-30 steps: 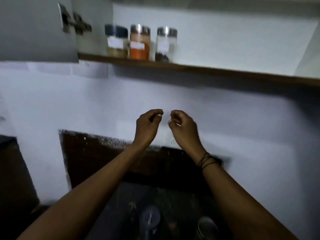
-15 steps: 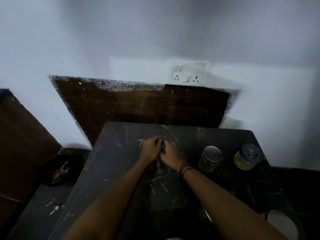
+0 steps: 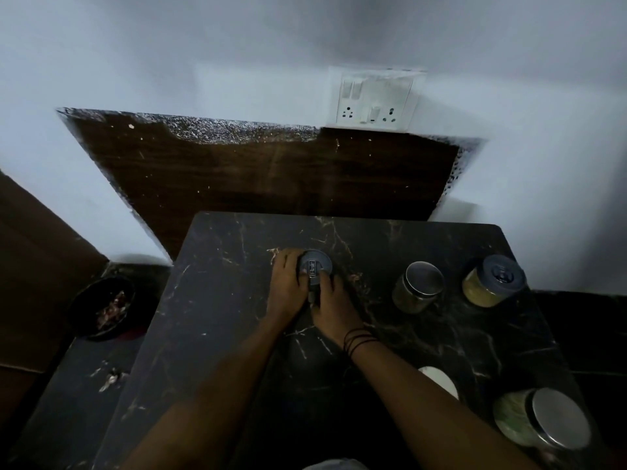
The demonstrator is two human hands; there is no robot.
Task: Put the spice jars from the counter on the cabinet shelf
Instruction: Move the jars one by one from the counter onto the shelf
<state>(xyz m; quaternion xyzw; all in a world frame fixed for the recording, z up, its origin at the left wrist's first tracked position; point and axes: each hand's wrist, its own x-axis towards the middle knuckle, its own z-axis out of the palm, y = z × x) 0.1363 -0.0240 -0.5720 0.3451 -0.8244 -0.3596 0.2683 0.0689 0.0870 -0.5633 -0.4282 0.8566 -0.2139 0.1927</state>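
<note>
Fingers of both hands curl round a dark-lidded spice jar that stands on the black marbled bench, toward the middle of its far half. The left hand wraps the jar's left side and the right hand closes on its near right side, thumbs meeting just below the lid, so that little of the jar's body shows. Black threads circle the right wrist. Taking that held jar as the mark: to its right, apart from it, stands a jar with a steel lid and dark green contents, and further right again, near the bench's right edge, a jar with a dark lid holding yellowish powder. Nearer the camera and to the right of the held jar, a larger steel-lidded jar with pale green contents sits at the bench's near right corner, with a white round thing, partly hidden by the right forearm, just beside it. Left of the held jar and off the bench, lower down, a black bowl holds reddish scraps. Behind the jar, a dark wooden panel leans on the white wall, and a white switch plate is mounted above it.
</note>
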